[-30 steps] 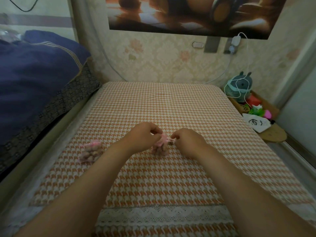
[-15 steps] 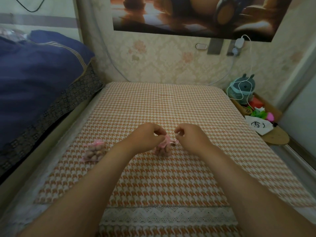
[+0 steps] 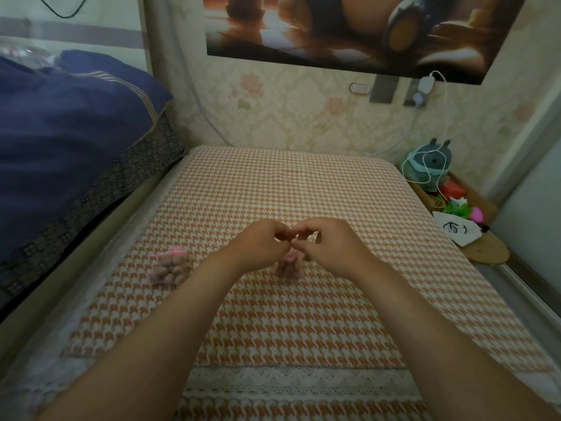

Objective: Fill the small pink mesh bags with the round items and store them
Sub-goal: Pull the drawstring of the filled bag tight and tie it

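Covering most of the view: orange-and-white houndstooth cloth [image 3: 288, 183], spread flat, with a lace border along its near edge. Off the cloth's left edge, raised above it: navy bedding [image 3: 60, 132] with a patterned dark trim. On the wall beyond the cloth's far edge: a brown-toned poster [image 3: 349, 25], its subject blurred. Both bare forearms come in over the cloth's near edge and meet around the cloth's middle. Left hand [image 3: 258, 244]: fingers curled, thumb and fingertips pinched together. Right hand [image 3: 334, 247]: likewise curled, fingertips pinched, touching the left hand's fingertips. Between them, at the pinch, is a thin pink strand from the top of the pink mesh bag [image 3: 288, 267]; the detail there is too small to resolve further. That bag sits on the cloth directly under the two hands, upright and bulging with brownish round items, its lower part visible between the wrists. Off the cloth's far right corner: a grey-green plush toy [image 3: 431, 165] with a white cable [image 3: 425, 177] looped over it. Nearer along the cloth's right edge: a white pouch [image 3: 455, 232] bearing a black drawing, next to green and pink bits. A second mesh bag [image 3: 170, 267] lies on the cloth's left part, well apart from the hands, closed at the top with a pink bow and full of the same round items. On the wall above the cloth's far right corner: a white charger [image 3: 425, 85].
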